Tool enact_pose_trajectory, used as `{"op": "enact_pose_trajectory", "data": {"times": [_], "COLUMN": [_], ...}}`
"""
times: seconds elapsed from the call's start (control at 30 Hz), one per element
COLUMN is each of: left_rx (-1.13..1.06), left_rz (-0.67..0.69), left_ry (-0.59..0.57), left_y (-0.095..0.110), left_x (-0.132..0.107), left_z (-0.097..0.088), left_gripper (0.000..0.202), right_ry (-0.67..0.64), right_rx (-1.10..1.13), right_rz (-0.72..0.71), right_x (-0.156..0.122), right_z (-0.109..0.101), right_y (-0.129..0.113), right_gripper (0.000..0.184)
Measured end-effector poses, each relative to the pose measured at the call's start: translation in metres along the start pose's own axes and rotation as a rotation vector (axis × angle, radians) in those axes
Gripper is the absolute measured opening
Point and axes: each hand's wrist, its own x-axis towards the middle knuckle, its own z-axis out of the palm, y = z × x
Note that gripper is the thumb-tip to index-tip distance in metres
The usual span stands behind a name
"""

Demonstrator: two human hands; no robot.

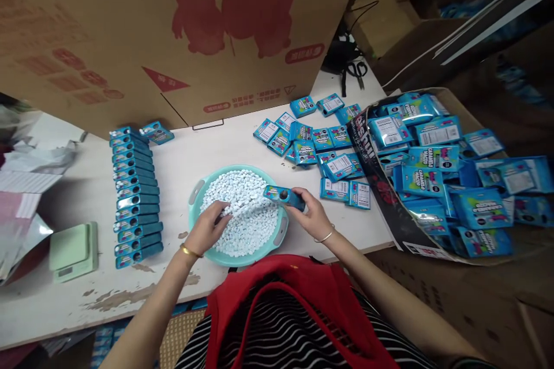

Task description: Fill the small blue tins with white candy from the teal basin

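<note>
— Why is the right hand (312,220) holding the blue box (281,196) over the basin (239,261)?
— Probably so spills are landing inside, below. Whether the left hand (210,229), opposite, is pinching white pieces (246,236), I can't tell.

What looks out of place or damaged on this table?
One blue candy box lies askew beside the far end of the neat row of boxes. The white tabletop also looks worn, with brownish patches along its near edge.
</note>
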Motion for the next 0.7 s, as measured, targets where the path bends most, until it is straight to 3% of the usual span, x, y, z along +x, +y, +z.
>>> {"op": "enact_pose_trajectory", "data": {"times": [0.1, 0.2, 0.33, 0.53, 0.63, 0.7], "left_rx": [0.051, 0.171, 0.448, 0.647, 0.633, 0.607], "left_rz": [0.067, 0.100, 0.030, -0.019, 0.003, -0.004], "left_ry": [-0.052, -0.180, -0.304, -0.309, -0.302, -0.276], "left_y": [0.023, 0.042, 0.066, 0.109, 0.111, 0.094], "left_x": [0.001, 0.006, 0.014, 0.018, 0.016, 0.012], "left_z": [-0.029, -0.045, -0.053, -0.053, -0.056, -0.058], "left_gripper": [0.021, 0.022, 0.029, 0.048, 0.041, 0.033], "right_ry": [-0.076, -0.128, -0.167, -0.159, -0.158, -0.146], "right_rx": [-0.089, -0.127, -0.167, -0.177, -0.162, -0.148], "right_rz": [-0.142, -0.254, -0.345, -0.389, -0.368, -0.353], "right_x": [0.005, 0.010, 0.010, 0.005, 0.004, 0.004], "right_z": [0.014, 0.029, 0.042, 0.048, 0.049, 0.049], "right_y": [-0.007, -0.011, -0.010, -0.003, 0.000, 0.003], "right_gripper": [0.032, 0.035, 0.038, 0.038, 0.039, 0.040]}}
